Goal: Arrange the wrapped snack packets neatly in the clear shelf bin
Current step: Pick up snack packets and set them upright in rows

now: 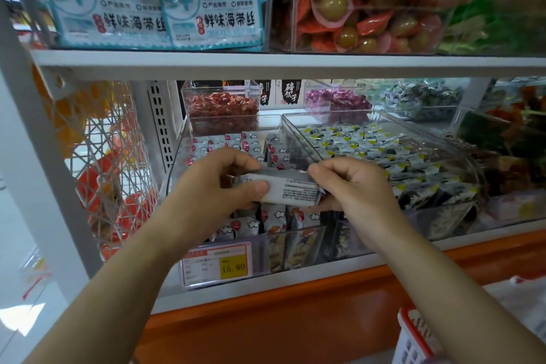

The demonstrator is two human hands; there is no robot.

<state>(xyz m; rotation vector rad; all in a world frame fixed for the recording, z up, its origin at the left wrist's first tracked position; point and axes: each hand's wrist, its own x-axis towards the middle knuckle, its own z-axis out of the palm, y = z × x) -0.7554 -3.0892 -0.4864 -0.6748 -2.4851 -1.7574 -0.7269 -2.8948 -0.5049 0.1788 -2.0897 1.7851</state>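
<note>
Both hands hold one snack packet above the clear shelf bin.

Nearest me, at 5 o'clock, I see the corner of a red-rimmed basket. Just beyond it is the bin's front wall, with a price tag at 7 o'clock reading 15.80. At frame centre, my left hand grips the packet's left end, thumb pressed on its printed face and fingers curled behind. My right hand pinches the right end between thumb and curled fingers. The packet lies level, white side up, clear of the load below. Under and behind it, white packets with red marks stand in rough rows inside the bin. At 2 o'clock a neighbouring bin holds yellow-cornered packets. Farther back, at 12 o'clock, sits a tub of red sweets.
</note>
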